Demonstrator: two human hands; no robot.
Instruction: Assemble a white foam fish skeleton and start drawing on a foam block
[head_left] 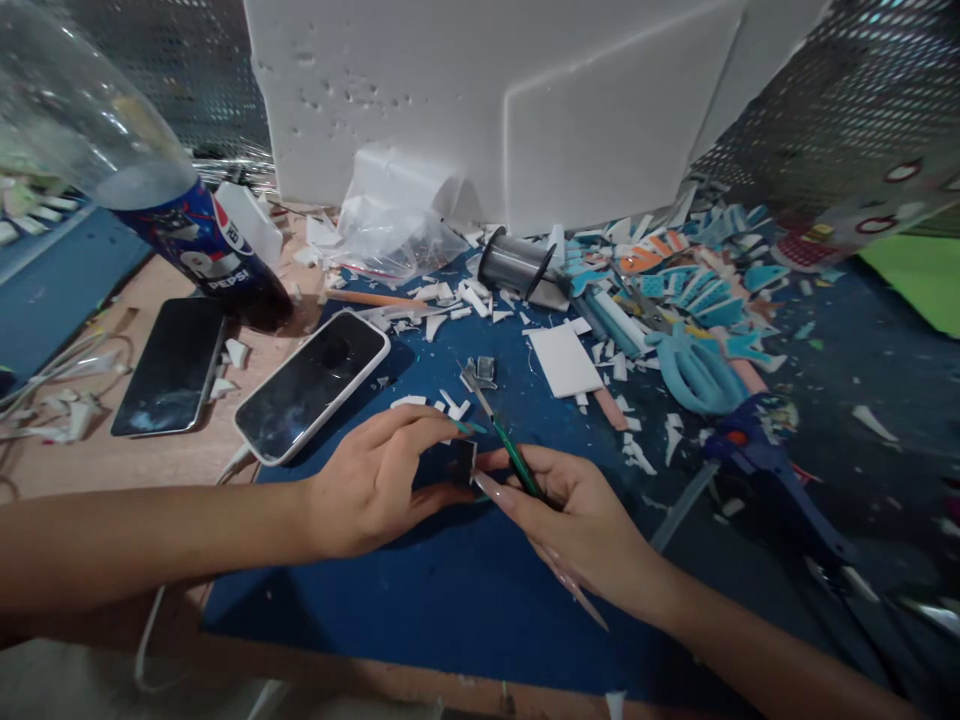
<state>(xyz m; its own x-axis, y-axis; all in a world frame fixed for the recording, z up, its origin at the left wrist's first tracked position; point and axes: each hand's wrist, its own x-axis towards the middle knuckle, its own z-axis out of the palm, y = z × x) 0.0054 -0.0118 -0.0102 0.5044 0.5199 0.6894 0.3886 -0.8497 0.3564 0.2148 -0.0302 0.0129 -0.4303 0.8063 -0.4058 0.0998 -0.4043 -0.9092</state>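
Left hand [375,480] grip was closed on a small dark piece [465,462]. Right hand [581,510] grip was clamped on a green-handled tool [516,455].

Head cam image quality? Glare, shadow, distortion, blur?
Head view: wide-angle stretch, bottle leans at left edge; pale reflections on white-cased phone; left forearm shadows blue mat; right side dim; fine detail soft.

Left grip [375,485]: being held with thumb below fingers. Right grip [581,505]: being held opposite, fingers being curled.
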